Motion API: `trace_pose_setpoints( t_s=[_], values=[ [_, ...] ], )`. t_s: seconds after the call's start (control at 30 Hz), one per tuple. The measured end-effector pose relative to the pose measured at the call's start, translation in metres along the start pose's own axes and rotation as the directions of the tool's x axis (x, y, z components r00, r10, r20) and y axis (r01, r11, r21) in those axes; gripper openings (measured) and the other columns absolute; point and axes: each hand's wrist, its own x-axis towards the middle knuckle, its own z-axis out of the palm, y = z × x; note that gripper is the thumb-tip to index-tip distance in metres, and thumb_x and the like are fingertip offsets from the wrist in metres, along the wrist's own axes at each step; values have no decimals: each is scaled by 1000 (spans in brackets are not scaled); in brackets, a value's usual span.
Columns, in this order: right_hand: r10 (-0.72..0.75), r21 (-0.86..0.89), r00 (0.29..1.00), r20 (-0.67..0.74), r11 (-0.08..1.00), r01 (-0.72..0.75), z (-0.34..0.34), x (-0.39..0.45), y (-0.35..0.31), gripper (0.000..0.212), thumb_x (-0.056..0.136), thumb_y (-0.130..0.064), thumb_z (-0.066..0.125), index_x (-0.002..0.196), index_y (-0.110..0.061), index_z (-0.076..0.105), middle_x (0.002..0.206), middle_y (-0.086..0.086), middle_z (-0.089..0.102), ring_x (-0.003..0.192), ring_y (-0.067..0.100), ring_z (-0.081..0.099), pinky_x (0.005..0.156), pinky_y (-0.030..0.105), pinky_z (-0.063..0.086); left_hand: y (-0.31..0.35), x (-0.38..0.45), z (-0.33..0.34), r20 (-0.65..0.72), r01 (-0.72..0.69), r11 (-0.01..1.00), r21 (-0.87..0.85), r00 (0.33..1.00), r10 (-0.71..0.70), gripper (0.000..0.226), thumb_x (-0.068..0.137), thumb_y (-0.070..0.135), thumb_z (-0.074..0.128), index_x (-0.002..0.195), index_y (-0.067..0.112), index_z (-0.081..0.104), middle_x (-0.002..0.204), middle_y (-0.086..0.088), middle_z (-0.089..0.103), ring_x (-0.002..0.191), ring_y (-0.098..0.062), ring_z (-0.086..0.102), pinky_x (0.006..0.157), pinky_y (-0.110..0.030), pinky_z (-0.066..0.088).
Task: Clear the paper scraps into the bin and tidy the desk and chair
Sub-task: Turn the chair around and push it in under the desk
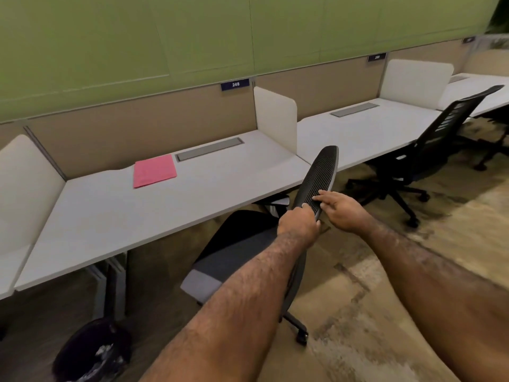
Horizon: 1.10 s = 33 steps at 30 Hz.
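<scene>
A black mesh-backed office chair (321, 175) with a grey seat stands at the front edge of the white desk (154, 213), its seat partly under the desktop. My left hand (298, 223) is closed around the near edge of the chair's backrest. My right hand (340, 209) rests on the backrest's top edge with fingers spread, touching the mesh. A pink folder (154, 170) lies flat near the back of the desk. A black bin (92, 351) with white paper scraps inside stands on the floor under the desk's left end.
Cream dividers (275, 117) separate the desk from neighbouring desks. A second black chair (421, 158) stands at the desk to the right. A grey cable tray (209, 149) is set into the desktop. Beige carpet floor extends on the right.
</scene>
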Motion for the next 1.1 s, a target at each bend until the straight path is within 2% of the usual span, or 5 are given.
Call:
trace_pose_setpoints(
  t_s=[0.27,0.63,0.8,0.9,1.1],
  values=[
    [6,38,994,-109,999,-2,18,-8,3,38,91,-35,59,127,-21,61,146,3,48,136,21,40,118,37,26,-50,-51,-22,66,-51,997,-58,996,54,33,83,41,59,110,21,58,97,-3,70,85,-25,65,75,-35,53],
    [220,197,950,-224,964,-176,29,-1,32,53,93,-46,52,139,-20,49,158,6,27,146,26,20,119,37,13,-164,-121,-60,-30,267,963,-29,963,-267,61,56,49,57,113,30,68,104,10,73,96,-14,66,89,-31,52],
    [323,262,916,-239,930,-259,30,2,20,45,92,-50,49,119,-17,63,124,16,62,118,33,53,100,35,39,-194,-134,-66,-82,322,947,24,944,-319,64,66,79,38,91,30,70,80,14,69,75,-9,62,74,-31,52],
    [361,266,886,-292,920,-287,36,1,4,53,88,-62,44,90,-17,71,100,16,70,101,35,59,81,33,41,-201,-143,-63,-208,369,929,-15,908,-364,76,72,87,22,70,26,67,62,12,64,62,-9,60,68,-33,55],
    [314,207,891,-328,944,-257,49,-8,-32,73,75,-82,29,73,-26,76,84,7,71,90,32,62,81,37,43,-216,-165,-67,-291,489,872,-38,829,-478,80,80,82,20,48,19,58,43,6,54,45,-12,54,57,-30,53]
  ],
)
